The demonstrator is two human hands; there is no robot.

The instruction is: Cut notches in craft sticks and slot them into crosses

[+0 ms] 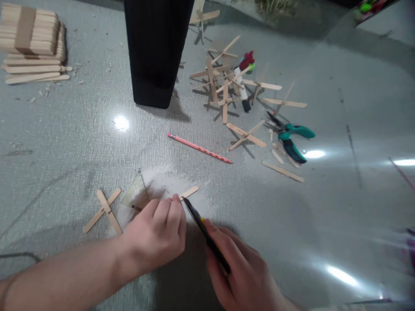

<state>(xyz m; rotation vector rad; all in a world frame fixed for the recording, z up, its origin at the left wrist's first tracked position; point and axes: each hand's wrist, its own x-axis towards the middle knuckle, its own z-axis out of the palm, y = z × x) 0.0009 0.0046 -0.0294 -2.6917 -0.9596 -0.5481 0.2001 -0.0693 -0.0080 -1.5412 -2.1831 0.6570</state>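
My left hand (158,231) is closed around a wooden craft stick (189,191), whose rounded end sticks out past the fingers. In my right hand (241,268) is a black and yellow utility knife (202,226), its tip touching or very close to the stick beside my left fingers. Beneath my left hand lies a thin, see-through sheet (136,191), partly covered, with pale dust (165,175) around it. To the left, two craft sticks form a flat cross (105,208), one end hidden behind my left wrist.
A pink pencil (199,148) lies ahead of my hands. Beyond it stands a tall black object (157,52). Crossed sticks (225,101), a white marker (240,84) and teal-handled pliers (292,138) lie at right. Bundled craft sticks (45,30) sit far left.
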